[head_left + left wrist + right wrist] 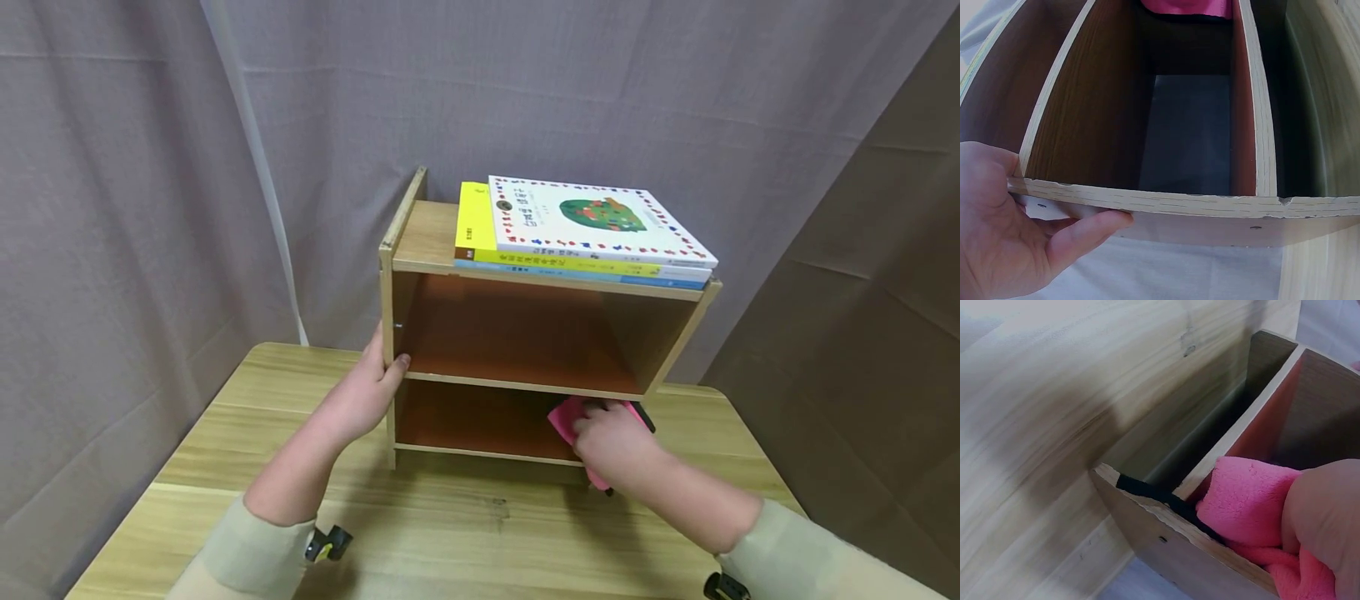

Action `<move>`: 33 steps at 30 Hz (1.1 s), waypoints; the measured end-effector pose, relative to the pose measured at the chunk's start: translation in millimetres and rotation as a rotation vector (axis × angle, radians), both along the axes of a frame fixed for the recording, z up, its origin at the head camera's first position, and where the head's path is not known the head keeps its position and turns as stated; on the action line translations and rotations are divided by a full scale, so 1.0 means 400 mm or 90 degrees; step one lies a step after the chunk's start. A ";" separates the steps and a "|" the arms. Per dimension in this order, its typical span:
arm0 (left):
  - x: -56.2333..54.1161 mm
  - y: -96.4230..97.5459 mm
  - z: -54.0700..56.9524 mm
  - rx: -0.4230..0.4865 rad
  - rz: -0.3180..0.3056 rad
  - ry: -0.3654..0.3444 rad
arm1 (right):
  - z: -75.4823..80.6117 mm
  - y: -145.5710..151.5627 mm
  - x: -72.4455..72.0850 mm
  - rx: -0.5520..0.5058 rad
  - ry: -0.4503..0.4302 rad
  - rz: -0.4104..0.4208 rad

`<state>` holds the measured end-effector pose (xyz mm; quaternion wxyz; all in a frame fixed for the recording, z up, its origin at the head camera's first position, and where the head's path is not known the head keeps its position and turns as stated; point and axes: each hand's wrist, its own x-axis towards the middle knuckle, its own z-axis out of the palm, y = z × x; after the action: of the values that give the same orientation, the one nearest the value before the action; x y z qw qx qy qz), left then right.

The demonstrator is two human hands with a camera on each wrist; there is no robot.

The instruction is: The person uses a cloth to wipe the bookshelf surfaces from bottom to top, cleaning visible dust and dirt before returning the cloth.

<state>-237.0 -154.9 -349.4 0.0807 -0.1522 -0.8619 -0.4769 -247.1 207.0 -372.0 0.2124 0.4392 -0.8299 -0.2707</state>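
A small wooden shelf (pixel 517 385) stands on the table, with an upper and a lower compartment. My left hand (pixel 363 392) grips its left side panel, thumb at the front edge by the middle board. In the left wrist view the fingers (pixel 1094 231) curl around that panel. On the other side, my right hand (pixel 617 442) holds a pink cloth (pixel 1250 500) at the right end of the lower compartment. The cloth bunches over the front of the lower board and the right panel's edge. A dark strip (pixel 1154 489) lies along that edge beside it. Some right fingers are hidden.
Several picture books (pixel 592 221) lie stacked on the shelf's top, a white one uppermost over a yellow one. The wooden table (pixel 450 533) extends around the shelf. Grey curtains (pixel 337 167) hang behind it, with a darker cloth (pixel 847 333) at the right.
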 end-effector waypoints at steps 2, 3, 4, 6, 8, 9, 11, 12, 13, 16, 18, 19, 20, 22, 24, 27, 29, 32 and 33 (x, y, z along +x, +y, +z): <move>0.001 0.000 0.000 -0.003 0.001 -0.003 | -0.008 0.002 -0.003 -0.011 0.002 -0.007; 0.001 0.000 0.001 -0.002 0.001 -0.002 | -0.011 0.002 -0.003 -0.016 0.004 -0.011; 0.002 0.000 0.001 -0.002 0.001 -0.003 | -0.013 0.001 -0.003 -0.017 0.006 -0.016; 0.002 0.000 0.002 -0.002 0.002 -0.004 | -0.016 0.000 -0.001 -0.017 0.014 -0.032; 0.001 0.001 0.002 0.002 0.000 -0.001 | -0.019 -0.003 0.000 -0.017 0.016 -0.055; 0.000 0.001 0.002 0.004 -0.001 0.002 | -0.020 -0.005 0.001 -0.016 0.015 -0.069; -0.001 0.002 0.001 0.008 -0.003 0.007 | -0.023 -0.009 0.003 -0.014 0.011 -0.099; -0.002 0.002 0.001 0.010 -0.003 0.009 | -0.026 -0.011 0.002 -0.021 0.010 -0.108; -0.003 0.002 0.001 0.011 -0.003 0.010 | -0.029 -0.013 0.001 -0.030 0.011 -0.113; -0.002 0.001 0.000 0.010 0.000 0.004 | -0.043 -0.018 -0.003 -0.069 0.028 -0.110; -0.001 0.001 0.000 0.008 0.003 0.000 | -0.055 -0.021 -0.008 -0.107 0.046 -0.095; -0.001 0.001 0.000 0.007 0.003 -0.001 | -0.061 -0.023 -0.011 -0.123 0.053 -0.090; 0.000 0.001 0.000 0.005 0.004 -0.002 | -0.067 -0.025 -0.014 -0.140 0.059 -0.086; 0.001 0.001 0.001 0.004 0.005 -0.005 | -0.078 -0.029 -0.019 -0.172 0.068 -0.083; 0.002 0.001 0.002 0.004 0.007 -0.008 | -0.088 -0.033 -0.024 -0.201 0.076 -0.082; 0.003 0.002 0.002 0.004 0.007 -0.012 | -0.101 -0.037 -0.028 -0.232 0.083 -0.088; 0.002 0.002 0.002 0.003 0.007 -0.013 | -0.109 -0.039 -0.029 -0.248 0.082 -0.088; 0.002 0.001 0.000 0.002 0.008 -0.014 | -0.119 -0.041 -0.029 -0.264 0.070 -0.088; 0.001 0.000 -0.001 0.002 0.009 -0.014 | -0.121 -0.043 -0.029 -0.265 0.062 -0.092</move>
<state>-236.5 -154.8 -349.8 0.0748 -0.1409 -0.8630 -0.4794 -258.6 189.9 -420.4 0.3185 0.3115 -0.8859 -0.1291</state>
